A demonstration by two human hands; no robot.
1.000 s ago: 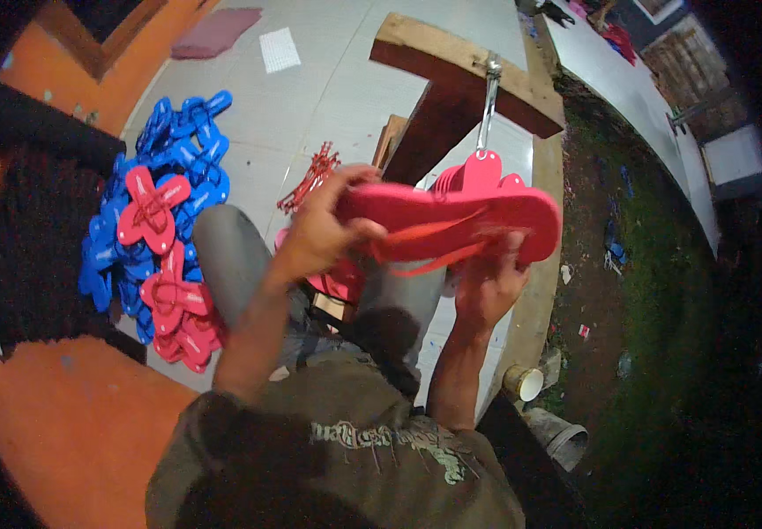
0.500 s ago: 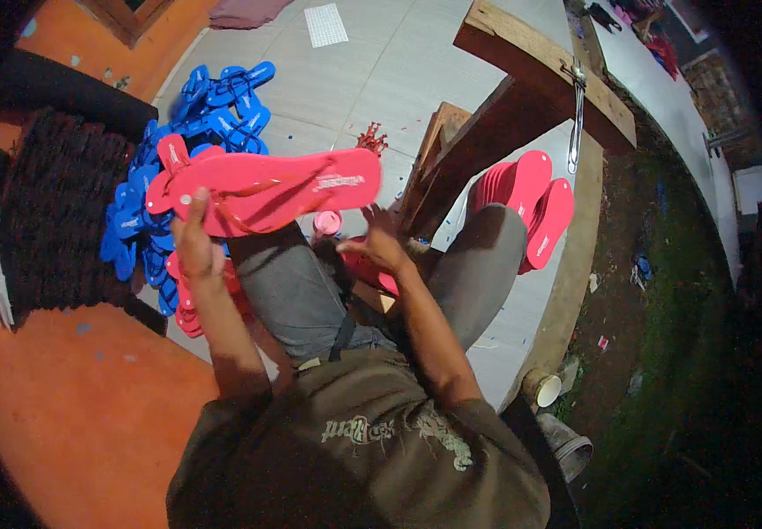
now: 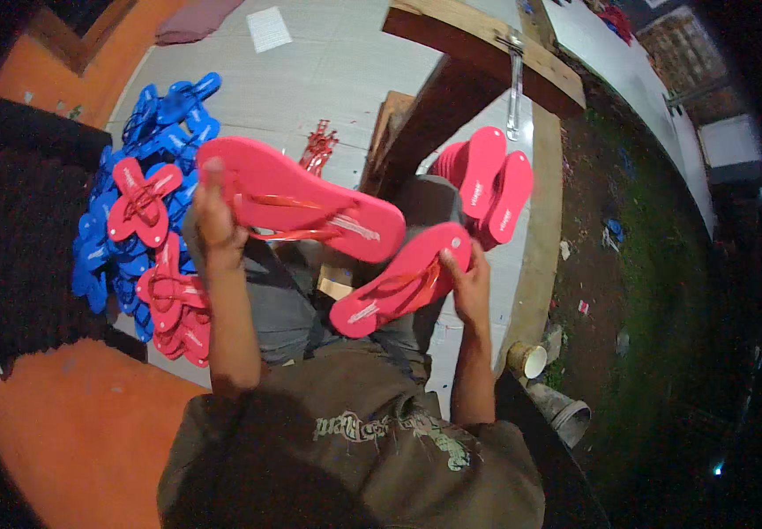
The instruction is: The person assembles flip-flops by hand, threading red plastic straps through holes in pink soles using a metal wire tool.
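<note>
My left hand (image 3: 220, 212) grips a pink flip-flop (image 3: 280, 183) with shiny red straps by one end, its other end pointing right. Another pink flip-flop (image 3: 381, 298), also strapped in red, is pinched at its upper right end by my right hand (image 3: 472, 286). The two soles are held above my lap, close to each other, straps facing up. Beyond my right knee stand stacks of pink soles (image 3: 487, 172). On my left, crossed pairs of pink flip-flops (image 3: 145, 203) lie on and beside a heap of blue flip-flops (image 3: 103, 234).
A wooden stand (image 3: 487, 40) with a metal tool (image 3: 515, 93) hanging on it rises ahead. Red straps (image 3: 317, 148) lie on the tiled floor near a white sheet (image 3: 268, 30). Dark stacked material (image 3: 33, 247) lines the left wall; a pale cup (image 3: 526, 360) sits at right.
My right hand, empty before, now holds a second pink flip-flop. The first flip-flop has tilted, its right end now lower. The whole view has shifted.
</note>
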